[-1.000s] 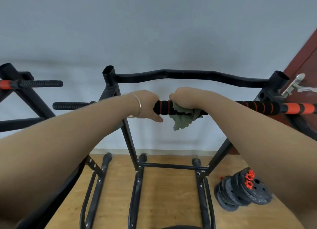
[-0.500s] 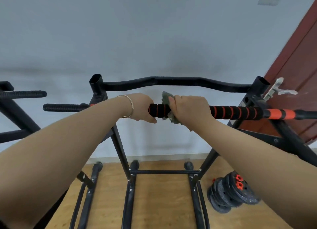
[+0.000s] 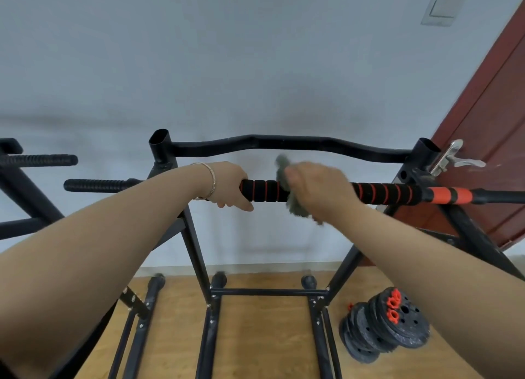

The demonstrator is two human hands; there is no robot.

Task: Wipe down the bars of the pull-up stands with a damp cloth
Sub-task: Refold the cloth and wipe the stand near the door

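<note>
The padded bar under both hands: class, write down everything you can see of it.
The padded bar lies level across the view. It looks like black foam ringed with orange bands, then a solid orange sleeve and a bare black end running off right. The left hand grips the foam's left end; the right hand holds a grey-green cloth round its middle.

Left hand (image 3: 230, 187) gripped padded bar (image 3: 383, 192); right hand (image 3: 315, 188), blurred, held grey-green cloth (image 3: 295, 205) wrapped round bar just beside it. Weight plates (image 3: 383, 327) on floor below right forearm.
</note>
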